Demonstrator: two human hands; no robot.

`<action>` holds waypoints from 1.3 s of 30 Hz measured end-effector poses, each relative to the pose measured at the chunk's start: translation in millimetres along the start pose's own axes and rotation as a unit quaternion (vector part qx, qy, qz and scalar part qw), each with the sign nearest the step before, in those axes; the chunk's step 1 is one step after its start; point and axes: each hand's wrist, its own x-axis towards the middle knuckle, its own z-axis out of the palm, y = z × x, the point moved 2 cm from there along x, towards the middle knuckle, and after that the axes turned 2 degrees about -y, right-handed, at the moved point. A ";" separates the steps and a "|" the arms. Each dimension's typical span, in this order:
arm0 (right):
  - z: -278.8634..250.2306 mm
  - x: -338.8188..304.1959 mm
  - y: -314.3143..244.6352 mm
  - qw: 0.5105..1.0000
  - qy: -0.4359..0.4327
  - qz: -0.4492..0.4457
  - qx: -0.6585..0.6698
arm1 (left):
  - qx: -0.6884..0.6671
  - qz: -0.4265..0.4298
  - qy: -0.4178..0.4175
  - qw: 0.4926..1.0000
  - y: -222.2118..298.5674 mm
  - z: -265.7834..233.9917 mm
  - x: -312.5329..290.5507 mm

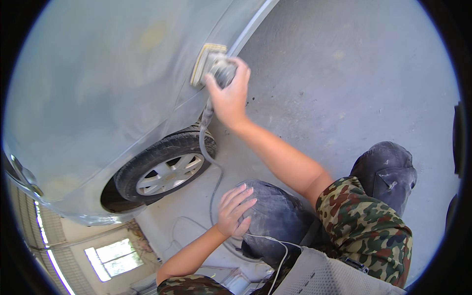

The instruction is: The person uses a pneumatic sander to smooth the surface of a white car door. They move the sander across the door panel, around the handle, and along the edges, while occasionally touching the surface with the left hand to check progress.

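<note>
My right hand [230, 98] is closed round the rounded grey body of a power sander [223, 73]. The sander's flat, yellow-edged pad lies against the lower side panel of a grey car [123, 93], close to the sill. From the tool a grey hose [204, 142] hangs down past the wheel to the floor. My left hand [235, 211] rests on my bent knee with its fingers spread, holding nothing.
A tyre with a silver rim [169, 174] stands below the sander. A door handle [24, 174] shows at the far left. Cables loop on the grey concrete floor [344, 88] near my knees. A bright window [115, 258] is at lower left.
</note>
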 end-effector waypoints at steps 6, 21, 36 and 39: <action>-20.2 11.9 -6.0 0.988 -0.032 0.143 0.049 | 0.004 -0.055 -0.026 0.998 19.2 30.2 63.0; -13.7 -8.7 24.7 0.984 -0.017 0.153 0.091 | -0.021 -0.005 -0.185 0.983 -24.6 24.7 43.4; -43.3 9.2 22.1 0.985 -0.034 0.138 0.093 | 0.016 0.092 -0.163 0.982 -0.8 32.7 37.1; -40.3 -15.0 18.7 0.980 -0.047 0.152 0.119 | 0.023 0.093 -0.154 0.983 1.2 35.4 31.9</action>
